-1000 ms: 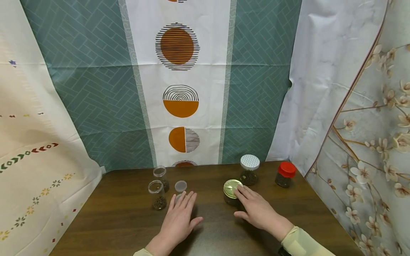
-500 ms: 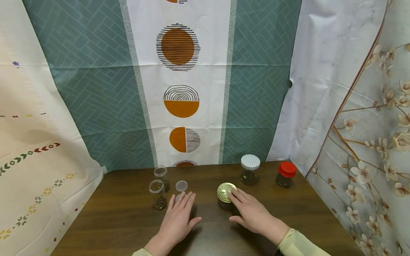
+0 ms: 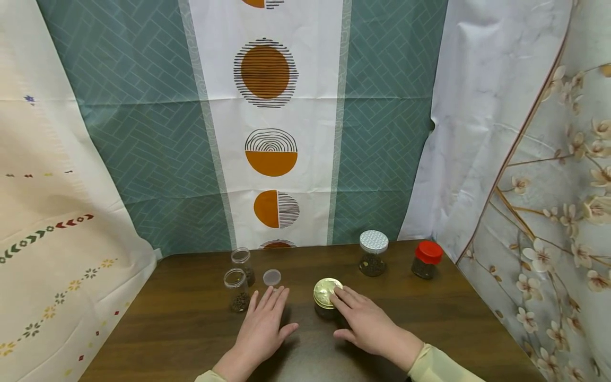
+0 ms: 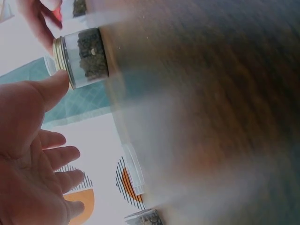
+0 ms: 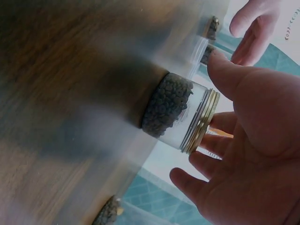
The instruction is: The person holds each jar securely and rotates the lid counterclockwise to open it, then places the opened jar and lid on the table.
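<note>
Across the brown counter [image 3: 157, 339], we see the left hand [image 3: 261, 324] with fingers extended, holding nothing, and the right hand [image 3: 368, 322], fingers likewise outstretched, touching the right side of the gold-lidded jar [image 3: 325, 301] without gripping it. That jar stands upright between the hands, and we spot a small clear lid [image 3: 272, 277] just far of the left fingertips.

head view: high, facing forward-down across tabletop [image 3: 305, 347] to far edge; both wrist views: low, close, tipped sideways; all three share gold-lidded jar [image 3: 324, 298].
</note>
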Motion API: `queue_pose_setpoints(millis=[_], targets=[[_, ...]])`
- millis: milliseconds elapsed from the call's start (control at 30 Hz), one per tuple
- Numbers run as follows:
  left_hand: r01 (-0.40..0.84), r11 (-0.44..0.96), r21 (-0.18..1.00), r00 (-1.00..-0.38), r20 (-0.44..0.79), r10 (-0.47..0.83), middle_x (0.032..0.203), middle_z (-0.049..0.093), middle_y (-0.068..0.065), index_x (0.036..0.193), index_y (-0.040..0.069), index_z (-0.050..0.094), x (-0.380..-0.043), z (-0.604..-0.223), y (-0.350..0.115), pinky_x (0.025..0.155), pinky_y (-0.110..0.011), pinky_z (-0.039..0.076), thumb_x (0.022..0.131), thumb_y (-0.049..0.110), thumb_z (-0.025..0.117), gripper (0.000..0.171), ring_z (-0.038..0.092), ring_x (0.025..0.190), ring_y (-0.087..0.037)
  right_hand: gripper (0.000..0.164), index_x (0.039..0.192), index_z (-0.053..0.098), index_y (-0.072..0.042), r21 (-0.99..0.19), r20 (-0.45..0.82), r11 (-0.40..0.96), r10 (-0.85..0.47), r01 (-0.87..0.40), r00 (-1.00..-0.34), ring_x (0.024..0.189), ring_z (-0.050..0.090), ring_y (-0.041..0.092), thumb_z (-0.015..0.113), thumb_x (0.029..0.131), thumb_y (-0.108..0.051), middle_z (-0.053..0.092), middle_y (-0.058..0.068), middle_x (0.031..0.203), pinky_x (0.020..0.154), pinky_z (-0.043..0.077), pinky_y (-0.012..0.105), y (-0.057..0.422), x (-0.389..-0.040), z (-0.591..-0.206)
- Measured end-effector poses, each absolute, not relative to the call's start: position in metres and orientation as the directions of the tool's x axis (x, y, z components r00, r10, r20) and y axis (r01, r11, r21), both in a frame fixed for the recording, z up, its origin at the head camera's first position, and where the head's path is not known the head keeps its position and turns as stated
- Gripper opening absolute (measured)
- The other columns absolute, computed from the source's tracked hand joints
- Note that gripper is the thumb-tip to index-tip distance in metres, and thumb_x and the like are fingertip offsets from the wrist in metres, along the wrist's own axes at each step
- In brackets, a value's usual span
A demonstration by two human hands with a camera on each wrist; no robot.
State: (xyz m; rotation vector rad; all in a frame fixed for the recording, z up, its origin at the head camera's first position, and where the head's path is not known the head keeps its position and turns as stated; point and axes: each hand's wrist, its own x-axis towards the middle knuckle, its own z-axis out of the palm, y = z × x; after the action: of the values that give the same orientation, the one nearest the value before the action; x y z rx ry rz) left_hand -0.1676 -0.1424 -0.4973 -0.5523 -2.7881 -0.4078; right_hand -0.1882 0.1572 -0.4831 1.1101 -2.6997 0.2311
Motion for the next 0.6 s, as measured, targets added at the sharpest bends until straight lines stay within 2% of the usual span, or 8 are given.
queue_pose_setpoints(millis=[100, 300, 600], targets=[[0.403, 0.887, 0.226, -0.892, 0.311, 0.327, 0.166, 0.051, -0.017, 0.163, 0.004, 0.05, -0.167, -0.497, -0.142, 0.126, -0.071, 0.024, 0.099, 0.044, 0.084, 0.083, 0.042, 0.156, -0.044, 0.076, 0.159, 0.055, -0.001, -0.056, 0.237, 0.705, -0.679, -0.707, -0.695, 0.152, 0.048, 0.044, 0.08, 0.102, -0.044, 0.051, 0.022, 0.165, 0.115, 0.047, 0.06, 0.155, -0.186, -0.483], [0.407, 0.878, 0.252, -0.895, 0.305, 0.327, 0.166, 0.051, -0.018, 0.162, 0.003, 0.051, -0.168, -0.496, -0.142, 0.125, -0.072, 0.023, 0.099, 0.043, 0.084, 0.082, 0.042, 0.156, -0.045, 0.076, 0.162, 0.052, -0.003, -0.121, 0.185, 0.699, -0.682, -0.705, -0.708, 0.155, 0.044, 0.041, 0.078, 0.104, -0.043, 0.046, 0.02, 0.169, 0.118, 0.044, 0.06, 0.156, -0.183, -0.476], [0.418, 0.849, 0.323, -0.898, 0.29, 0.332, 0.164, 0.052, -0.02, 0.162, 0.001, 0.05, -0.175, -0.496, -0.141, 0.125, -0.073, 0.023, 0.1, 0.041, 0.083, 0.081, 0.041, 0.155, -0.048, 0.077, 0.16, 0.053, 0.0, -0.135, 0.223, 0.71, -0.658, -0.691, -0.719, 0.153, 0.047, 0.041, 0.079, 0.103, -0.043, 0.049, 0.019, 0.167, 0.117, 0.045, 0.061, 0.167, -0.188, -0.473]])
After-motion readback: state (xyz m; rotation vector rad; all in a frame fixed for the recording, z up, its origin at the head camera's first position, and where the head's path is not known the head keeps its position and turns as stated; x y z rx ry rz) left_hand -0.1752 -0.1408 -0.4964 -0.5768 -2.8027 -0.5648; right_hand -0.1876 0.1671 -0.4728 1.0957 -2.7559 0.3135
